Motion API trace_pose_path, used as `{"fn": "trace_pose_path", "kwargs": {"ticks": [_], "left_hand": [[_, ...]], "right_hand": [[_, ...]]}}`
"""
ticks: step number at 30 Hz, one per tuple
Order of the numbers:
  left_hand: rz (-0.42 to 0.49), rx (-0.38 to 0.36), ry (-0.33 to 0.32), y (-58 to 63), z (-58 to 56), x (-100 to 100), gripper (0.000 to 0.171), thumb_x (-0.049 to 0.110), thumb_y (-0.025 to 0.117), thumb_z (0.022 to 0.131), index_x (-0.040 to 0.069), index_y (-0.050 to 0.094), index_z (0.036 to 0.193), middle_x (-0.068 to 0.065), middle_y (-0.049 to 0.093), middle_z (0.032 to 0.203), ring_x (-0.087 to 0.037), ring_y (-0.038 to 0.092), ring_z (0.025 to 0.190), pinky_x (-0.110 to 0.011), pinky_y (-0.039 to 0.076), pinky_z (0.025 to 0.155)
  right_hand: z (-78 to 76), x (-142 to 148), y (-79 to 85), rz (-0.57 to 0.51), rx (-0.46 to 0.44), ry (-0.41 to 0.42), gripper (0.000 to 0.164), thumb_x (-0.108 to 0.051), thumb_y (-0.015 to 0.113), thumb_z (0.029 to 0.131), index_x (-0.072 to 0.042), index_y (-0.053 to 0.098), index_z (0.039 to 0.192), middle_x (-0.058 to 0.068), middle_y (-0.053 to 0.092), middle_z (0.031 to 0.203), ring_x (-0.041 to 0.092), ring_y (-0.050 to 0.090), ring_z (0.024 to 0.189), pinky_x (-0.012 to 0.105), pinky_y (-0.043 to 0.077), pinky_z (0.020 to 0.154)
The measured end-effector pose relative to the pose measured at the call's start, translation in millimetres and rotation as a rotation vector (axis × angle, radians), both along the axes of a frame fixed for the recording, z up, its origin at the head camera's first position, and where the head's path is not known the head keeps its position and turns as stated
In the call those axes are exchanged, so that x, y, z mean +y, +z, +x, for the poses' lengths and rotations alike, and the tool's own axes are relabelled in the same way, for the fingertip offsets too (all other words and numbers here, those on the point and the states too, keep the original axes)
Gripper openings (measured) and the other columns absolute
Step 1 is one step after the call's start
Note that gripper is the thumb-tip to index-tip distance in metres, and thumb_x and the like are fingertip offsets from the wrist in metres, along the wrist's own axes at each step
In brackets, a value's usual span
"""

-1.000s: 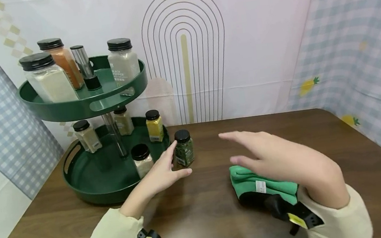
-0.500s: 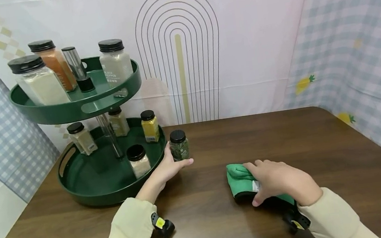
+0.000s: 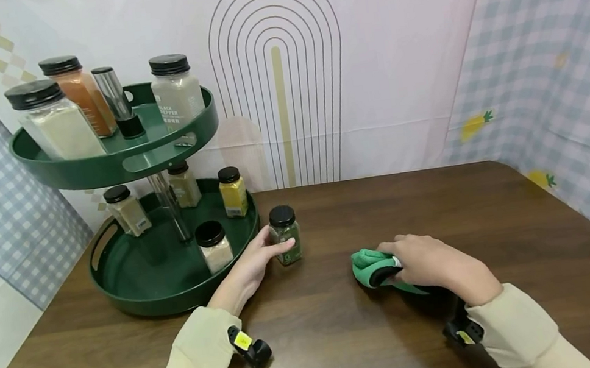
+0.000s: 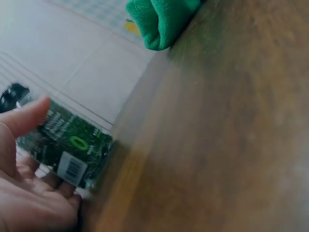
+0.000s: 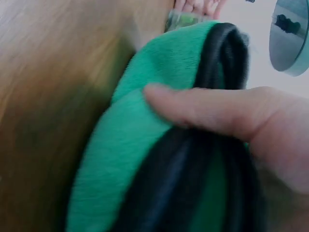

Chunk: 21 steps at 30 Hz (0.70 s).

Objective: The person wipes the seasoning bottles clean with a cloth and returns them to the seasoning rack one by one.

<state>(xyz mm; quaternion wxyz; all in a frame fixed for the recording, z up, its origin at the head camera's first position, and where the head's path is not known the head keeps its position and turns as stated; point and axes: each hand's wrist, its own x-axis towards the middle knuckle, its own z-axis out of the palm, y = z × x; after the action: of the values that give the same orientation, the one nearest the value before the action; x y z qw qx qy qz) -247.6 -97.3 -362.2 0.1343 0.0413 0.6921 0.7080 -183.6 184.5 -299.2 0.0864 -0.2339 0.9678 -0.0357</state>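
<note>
A small glass spice jar (image 3: pixel 288 247) with a black lid and dark green dried flakes stands on the brown table, just right of the two-tier rack. My left hand (image 3: pixel 252 269) holds it from the left, thumb across its front and fingers behind; the left wrist view shows its label and barcode (image 4: pixel 72 168). Further right, my right hand (image 3: pixel 432 262) grips a folded green towel (image 3: pixel 369 264) with black edging. In the right wrist view the thumb presses on the towel's (image 5: pixel 140 121) folds; the other fingers are hidden.
The dark green two-tier rack (image 3: pixel 177 303) stands at the left. Its upper tray bears large spice jars (image 3: pixel 180 103) and a steel grinder (image 3: pixel 118 101); its lower tray bears several small jars (image 3: pixel 233 197). A patterned curtain (image 3: pixel 369 64) hangs behind the table.
My left hand has closed round the spice jar. My right hand has come down onto the green towel, gripped it and bunched it up.
</note>
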Motion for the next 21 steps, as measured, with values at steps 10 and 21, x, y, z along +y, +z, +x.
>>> {"fn": "trace_pose_path", "kwargs": {"ticks": [10,21], "left_hand": [[0.258,-0.099,-0.164,-3.9,16.6,4.7,0.049,0.02,0.053,0.094,0.008,0.036,0.138,-0.011,0.058,0.124,-0.013,0.054,0.111,-0.031,0.034,0.099],[0.216,-0.114,-0.384,-2.9,40.9,20.5,0.061,0.02,0.059,0.087,0.007,0.033,0.141,-0.011,0.055,0.126,-0.015,0.048,0.114,-0.032,0.029,0.102]], "right_hand": [[-4.3,-1.2,-3.2,-0.083,0.065,0.041,0.043,0.007,0.052,0.074,-0.004,0.054,0.116,0.009,0.059,0.099,0.023,0.054,0.083,0.035,0.038,0.067],[10.0,-11.3,15.8,-0.333,0.414,0.109,0.067,0.015,0.043,0.073,-0.022,0.053,0.128,-0.003,0.054,0.105,0.011,0.049,0.07,0.026,0.036,0.06]]}}
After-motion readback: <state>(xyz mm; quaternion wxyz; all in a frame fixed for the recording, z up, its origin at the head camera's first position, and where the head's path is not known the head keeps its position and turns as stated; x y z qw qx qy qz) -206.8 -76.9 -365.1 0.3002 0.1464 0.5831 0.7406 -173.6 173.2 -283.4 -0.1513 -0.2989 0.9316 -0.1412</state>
